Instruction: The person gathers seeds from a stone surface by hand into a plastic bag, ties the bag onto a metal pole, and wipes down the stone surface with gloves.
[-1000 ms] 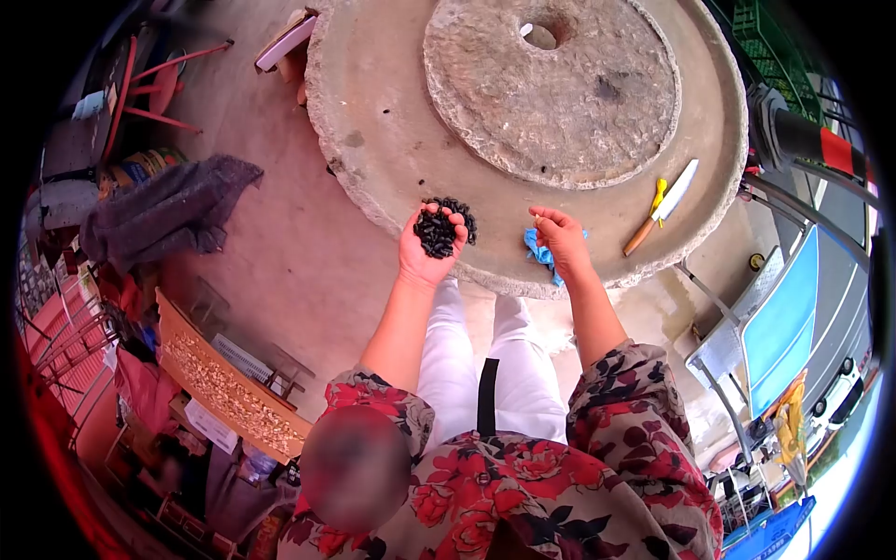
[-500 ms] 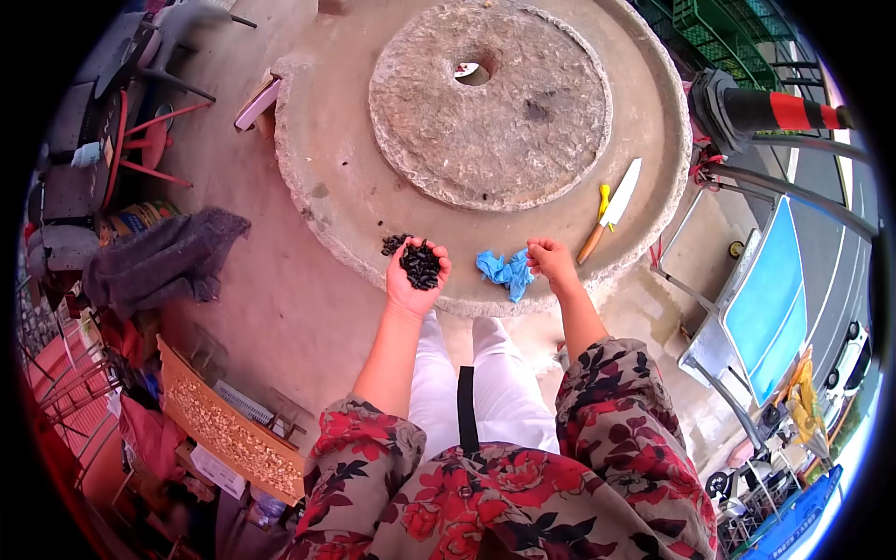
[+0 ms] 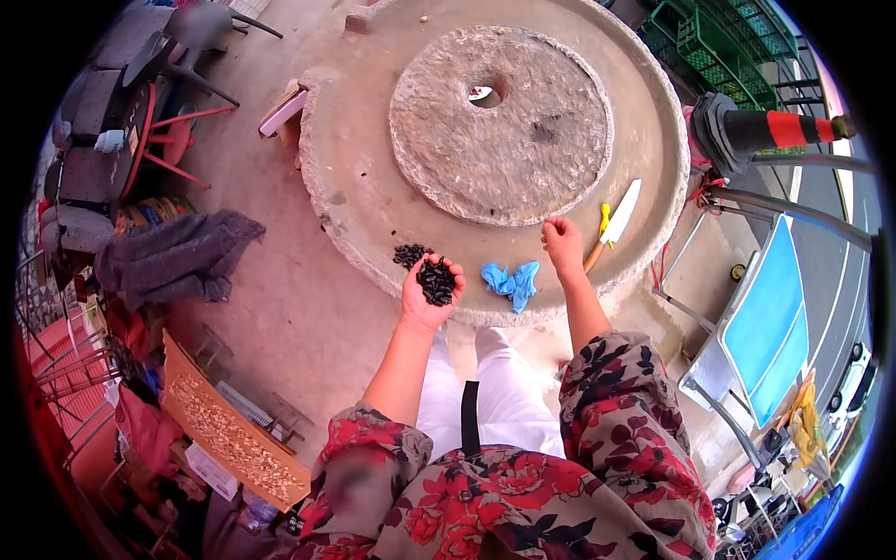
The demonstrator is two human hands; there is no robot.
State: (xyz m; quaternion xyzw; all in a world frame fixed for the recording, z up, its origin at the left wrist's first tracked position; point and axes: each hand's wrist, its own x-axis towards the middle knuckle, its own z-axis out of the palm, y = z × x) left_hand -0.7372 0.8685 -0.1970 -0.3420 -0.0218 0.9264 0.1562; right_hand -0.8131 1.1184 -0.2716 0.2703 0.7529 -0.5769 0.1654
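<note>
Holding black pieces [image 3: 436,283] in cupped left hand [image 3: 423,309], just below frame centre; best held level to avoid spilling. Curled at right hand [image 3: 562,245], right of centre; cannot tell whether closed on anything. Best steered clear of knife [image 3: 623,213], farther right.

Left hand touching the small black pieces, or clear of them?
Touching. The head view shows the small black pieces heaped in the cupped palm of the left hand.
</note>
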